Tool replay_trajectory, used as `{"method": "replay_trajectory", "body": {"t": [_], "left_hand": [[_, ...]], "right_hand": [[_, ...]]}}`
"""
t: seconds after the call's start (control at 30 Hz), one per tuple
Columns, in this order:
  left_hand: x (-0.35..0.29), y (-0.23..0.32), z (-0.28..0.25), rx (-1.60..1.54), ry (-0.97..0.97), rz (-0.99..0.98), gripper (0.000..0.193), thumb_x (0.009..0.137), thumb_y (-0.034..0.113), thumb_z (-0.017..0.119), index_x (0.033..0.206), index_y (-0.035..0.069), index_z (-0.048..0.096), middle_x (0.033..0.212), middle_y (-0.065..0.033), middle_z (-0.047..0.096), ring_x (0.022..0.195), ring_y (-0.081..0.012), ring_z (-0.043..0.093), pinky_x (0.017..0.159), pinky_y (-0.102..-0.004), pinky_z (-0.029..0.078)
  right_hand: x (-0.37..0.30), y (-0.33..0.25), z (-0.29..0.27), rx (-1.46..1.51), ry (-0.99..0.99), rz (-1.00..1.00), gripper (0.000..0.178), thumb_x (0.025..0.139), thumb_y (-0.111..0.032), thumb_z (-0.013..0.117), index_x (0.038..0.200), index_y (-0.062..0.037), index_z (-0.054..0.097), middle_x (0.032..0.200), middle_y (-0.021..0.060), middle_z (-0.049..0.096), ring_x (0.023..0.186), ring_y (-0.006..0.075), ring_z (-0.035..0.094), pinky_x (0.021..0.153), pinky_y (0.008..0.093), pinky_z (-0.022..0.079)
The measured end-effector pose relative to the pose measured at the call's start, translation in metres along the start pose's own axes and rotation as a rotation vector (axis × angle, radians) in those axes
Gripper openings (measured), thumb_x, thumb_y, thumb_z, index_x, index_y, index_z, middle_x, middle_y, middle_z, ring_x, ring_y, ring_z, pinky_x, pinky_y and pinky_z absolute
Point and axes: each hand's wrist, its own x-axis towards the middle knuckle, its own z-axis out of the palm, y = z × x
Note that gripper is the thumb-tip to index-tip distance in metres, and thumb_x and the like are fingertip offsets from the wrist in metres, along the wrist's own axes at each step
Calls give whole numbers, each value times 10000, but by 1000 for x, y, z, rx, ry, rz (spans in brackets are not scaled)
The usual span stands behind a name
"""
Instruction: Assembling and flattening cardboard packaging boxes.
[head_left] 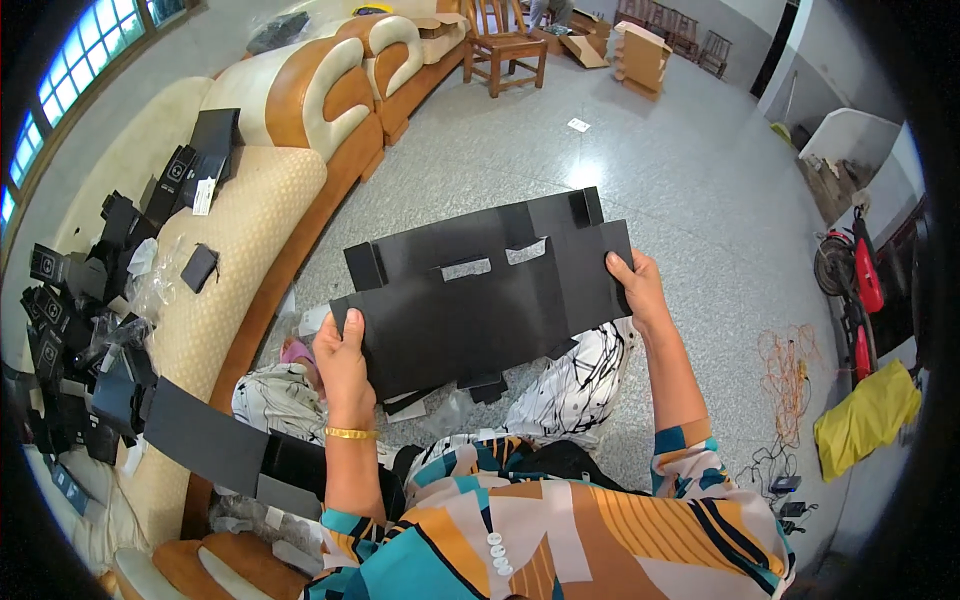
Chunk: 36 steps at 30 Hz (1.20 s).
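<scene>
A flat black cardboard sheet (460, 335) with two cut-out slots and folded end flaps is held up before me, tilted higher on its right. My left hand (345, 355) grips its left edge, thumb on top. At the right edge my right hand (640, 290) is closed on it the same way; the fingers beneath are mostly hidden. Below the sheet, small black pieces (488, 388) and clear plastic (452, 412) lie on the floor between my legs. Another long black cardboard piece (205, 432) reaches from the sofa towards my left forearm.
On the left, a cream and orange sofa (265, 205) carries a heap of black boxes (60, 320), plastic wrap and a small black pouch (200, 267). A wooden chair (505, 50) and a cardboard box (642, 60) stand farther off. To the right are orange cable (785, 385) and a yellow cover (868, 418).
</scene>
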Motion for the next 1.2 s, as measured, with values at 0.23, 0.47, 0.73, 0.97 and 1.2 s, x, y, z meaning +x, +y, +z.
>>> {"method": "replay_trajectory", "body": {"t": [0.23,0.47,0.73,0.97,1.2], "left_hand": [[-5,24,1,-145,-133,-98,246,888,125,527,1092,-12,545,1039,-69,605,898,-135,561,820,-265,423],[11,-26,-14,-424,-55,-354,317,909,202,500,1152,-1,514,1131,-88,580,998,-198,567,902,-309,428],[-7,-8,16,-1005,-441,-363,698,869,490,456,1372,55,245,1342,-135,398,1207,-237,421,972,-396,390],[-19,-18,25,-855,-575,-424,583,873,458,481,1273,41,402,1322,-156,411,1230,-292,381,995,-454,344],[0,-19,-1,-791,-50,-231,370,946,294,416,1152,-4,492,1140,-120,558,1046,-238,544,893,-371,450]], "right_hand": [[11,12,-16,34,-71,78,362,844,-316,609,975,22,612,911,77,640,765,126,585,703,262,462],[27,34,21,218,4,179,423,901,-373,489,1008,22,596,960,101,635,812,169,605,741,298,480],[29,-31,78,397,220,3,328,924,-331,462,890,-31,590,828,46,607,745,122,555,668,261,442],[-8,18,167,143,96,-244,287,922,-264,482,716,-64,468,639,-49,414,605,61,342,523,273,317],[-59,38,164,226,-211,-146,329,932,-262,462,1115,11,492,947,31,565,843,101,522,770,248,422]]}}
